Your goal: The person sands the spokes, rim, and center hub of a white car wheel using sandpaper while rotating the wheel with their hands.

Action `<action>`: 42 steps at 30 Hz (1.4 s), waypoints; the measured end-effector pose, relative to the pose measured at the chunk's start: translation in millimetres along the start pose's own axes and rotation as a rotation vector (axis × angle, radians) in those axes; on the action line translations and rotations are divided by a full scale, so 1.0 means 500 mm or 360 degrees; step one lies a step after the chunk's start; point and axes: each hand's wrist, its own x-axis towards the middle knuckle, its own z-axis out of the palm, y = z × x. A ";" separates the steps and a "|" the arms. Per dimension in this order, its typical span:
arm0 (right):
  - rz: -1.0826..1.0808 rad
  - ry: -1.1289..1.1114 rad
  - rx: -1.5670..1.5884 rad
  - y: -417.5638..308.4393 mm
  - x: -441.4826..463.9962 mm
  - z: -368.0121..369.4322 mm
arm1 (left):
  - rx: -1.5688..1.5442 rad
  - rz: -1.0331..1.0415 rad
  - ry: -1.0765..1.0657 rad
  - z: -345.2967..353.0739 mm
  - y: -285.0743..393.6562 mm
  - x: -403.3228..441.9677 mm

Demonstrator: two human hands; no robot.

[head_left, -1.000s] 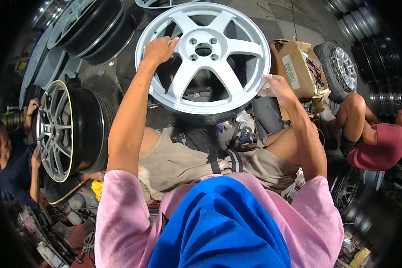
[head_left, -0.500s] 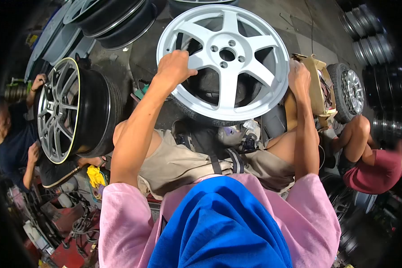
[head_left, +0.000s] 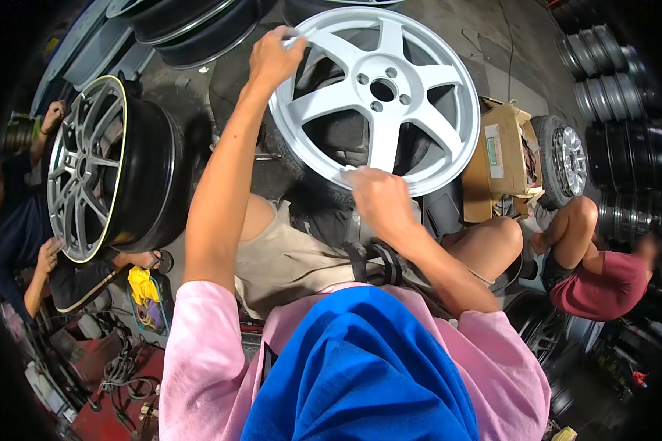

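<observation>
A white multi-spoke wheel rim [head_left: 385, 151] lies face up in front of me, resting on a dark tire [head_left: 290, 151]. At its upper left edge, my left hand [head_left: 273, 60] is closed over the lip, slightly blurred, with the thumb toward the spokes. My right hand [head_left: 381, 202] is at the near edge, fingers bent together, with a small pale bit showing at the fingertips against the lip. What that bit is, I cannot make out.
To the left, a person [head_left: 18, 242] holds a grey wheel with a yellow-edged rim [head_left: 88, 169]. A cardboard box [head_left: 500, 151] and a tire with a silver wheel [head_left: 566, 162] stand right, near a seated person in a red shirt [head_left: 603, 283]. Stacked rims [head_left: 629, 154] line the far right.
My left hand has moved up along the rim's left edge. My right hand has left the right edge and come to the near edge. The white rim has shifted slightly right in view.
</observation>
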 end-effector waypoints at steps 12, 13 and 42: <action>-0.0048 -0.0050 0.0120 -0.007 0.057 0.043 | 0.0073 -0.0452 -0.0231 0.065 -0.101 -0.022; -0.0041 -0.0066 0.0120 -0.011 0.060 0.052 | 0.0082 -0.0483 -0.0312 0.066 -0.105 -0.016; -0.0727 0.0425 -0.0077 0.087 0.246 0.058 | -0.0137 -0.0539 -0.0232 0.070 -0.102 -0.021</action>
